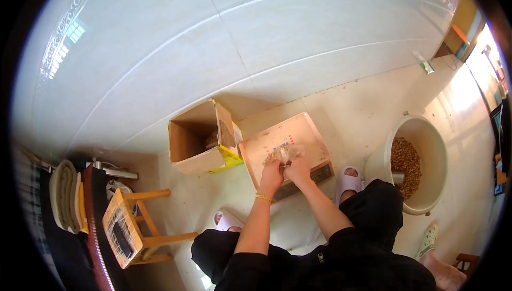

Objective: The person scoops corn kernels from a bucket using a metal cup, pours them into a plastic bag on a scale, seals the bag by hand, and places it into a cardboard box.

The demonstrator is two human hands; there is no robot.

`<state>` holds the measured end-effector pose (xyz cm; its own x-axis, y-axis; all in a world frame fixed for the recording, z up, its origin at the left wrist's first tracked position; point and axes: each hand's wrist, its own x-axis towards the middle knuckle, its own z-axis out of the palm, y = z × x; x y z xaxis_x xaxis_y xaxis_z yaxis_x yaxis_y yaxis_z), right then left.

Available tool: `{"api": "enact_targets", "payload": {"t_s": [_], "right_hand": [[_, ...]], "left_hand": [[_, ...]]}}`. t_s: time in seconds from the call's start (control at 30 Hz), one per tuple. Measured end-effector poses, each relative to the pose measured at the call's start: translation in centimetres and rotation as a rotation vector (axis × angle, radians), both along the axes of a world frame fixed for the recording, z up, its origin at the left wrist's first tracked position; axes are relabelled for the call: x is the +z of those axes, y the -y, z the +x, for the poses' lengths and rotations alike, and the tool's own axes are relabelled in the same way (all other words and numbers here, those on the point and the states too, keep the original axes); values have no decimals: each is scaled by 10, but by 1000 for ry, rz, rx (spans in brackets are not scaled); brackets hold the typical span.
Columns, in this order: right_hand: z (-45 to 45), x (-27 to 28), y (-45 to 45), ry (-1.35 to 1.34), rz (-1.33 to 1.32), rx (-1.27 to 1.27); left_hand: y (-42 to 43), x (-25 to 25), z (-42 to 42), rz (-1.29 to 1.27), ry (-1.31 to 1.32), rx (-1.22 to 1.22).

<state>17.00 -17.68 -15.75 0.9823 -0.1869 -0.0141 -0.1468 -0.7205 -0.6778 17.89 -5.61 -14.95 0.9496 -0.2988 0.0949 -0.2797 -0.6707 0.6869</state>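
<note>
A clear plastic bag [284, 154], holding something pale I cannot make out, rests on the orange tray [306, 131] of a weighing scale. My left hand [271, 176] is closed on the near side of the bag, close to its gathered neck. Beside it, almost touching, my right hand [297, 170] is closed on the bag's neck too. The fingertips of both hands are partly hidden. Below my right forearm, the scale's dark panel [321, 174] faces me.
An open cardboard box [194, 136] stands left of the scale. On the right, a large pale bucket [434, 158] holds brown nuts or seeds [405, 163] and a metal cup [398, 177]. A wooden stool [130, 227] carries a dark phone-like object. Another person's foot [434, 269] is at lower right.
</note>
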Motion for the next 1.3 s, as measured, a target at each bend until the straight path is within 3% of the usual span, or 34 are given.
{"api": "enact_targets", "payload": {"t_s": [0.07, 0.1, 0.17, 0.27, 0.47, 0.57, 0.63, 0.7, 0.83, 0.9, 1.0, 1.23, 1.3], "right_hand": [[5, 11, 4, -322, 138, -34], [6, 16, 6, -321, 137, -36], [7, 26, 9, -689, 749, -191], [4, -9, 14, -548, 912, 7], [3, -16, 9, -545, 1172, -151], [2, -11, 8, -470, 1133, -326], [5, -15, 12, -469, 1072, -304], [6, -22, 16, -467, 1012, -284], [5, -28, 17, -345, 1077, -296], [1, -20, 17, -281, 1132, -319], [-5, -2, 21, -317, 1141, -416], [-11, -13, 35, -413, 1182, -400], [-9, -12, 36, -429, 1181, -366]], "left_hand": [[1, 0, -3, -23, 25, 10], [1, -4, -5, -48, 48, 22], [1, -12, -5, -61, 43, 32], [0, -11, -5, -74, 51, 35], [-4, -17, -5, -74, 36, 47], [-5, -18, -5, -58, 34, 84], [-8, -22, -4, -46, 11, 126], [-14, -24, -1, -77, -170, 376], [-12, -18, -2, 65, -301, 375], [-1, -9, -13, 298, 65, 265], [11, -3, -17, 480, 151, 72], [20, -10, -6, 433, -21, 71], [22, 0, 2, 187, 187, 228]]}}
